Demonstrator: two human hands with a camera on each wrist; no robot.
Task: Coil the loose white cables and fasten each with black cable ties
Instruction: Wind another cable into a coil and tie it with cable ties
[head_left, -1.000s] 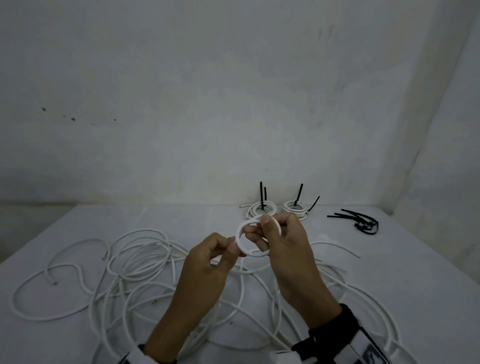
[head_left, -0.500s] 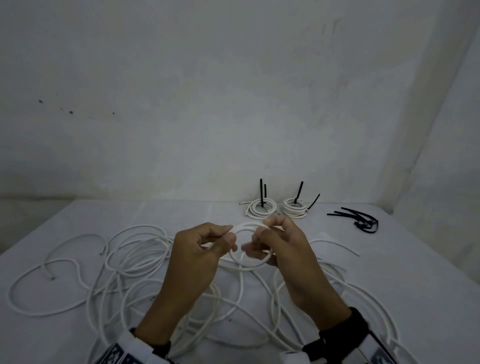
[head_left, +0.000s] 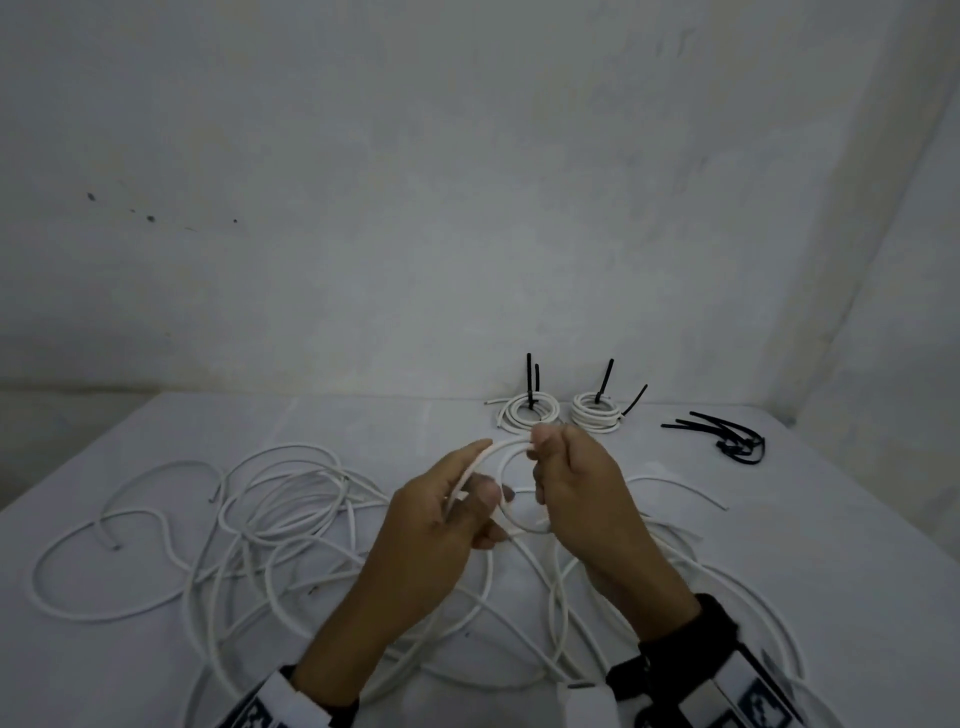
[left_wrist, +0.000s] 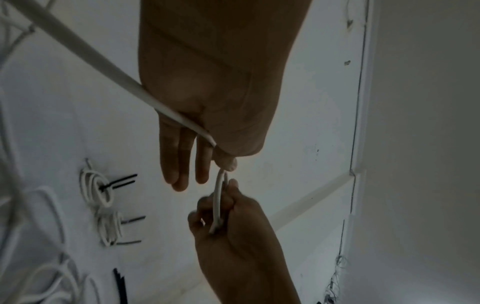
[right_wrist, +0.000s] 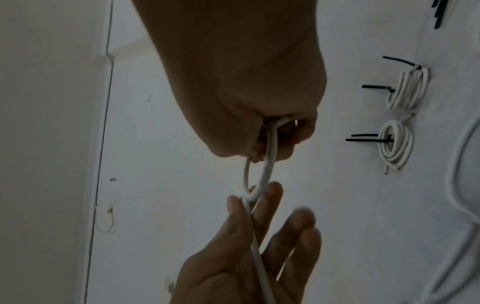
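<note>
Nearest you, at about 6 o'clock and spreading out to 9 o'clock, the loose white cables (head_left: 280, 499) lie tangled across the white table (head_left: 831, 545).

Just above that tangle, your left hand (head_left: 441, 525) carries the running length of the white cable (head_left: 480, 460): it crosses your palm and is pinched between your thumb and forefinger, while your other fingers (left_wrist: 176, 164) are stretched out straight and close together, touching nothing.

At 3 o'clock from it, almost touching, your right hand (head_left: 576, 488) has its fingers curled tight around the small coil (head_left: 511, 522) made from that same cable. The loop hangs between your two hands, clear of the table, and the right wrist view shows two turns passing through your closed fist (right_wrist: 270, 127).

Farther off, near 12 o'clock, two finished coils sit side by side by the wall: the left coil (head_left: 530, 413) and the right coil (head_left: 596, 414), each bound with black ties whose tails stick up.

At about 2 o'clock, well apart from your hands, the spare black cable ties (head_left: 727, 439) lie in a loose bundle.
</note>
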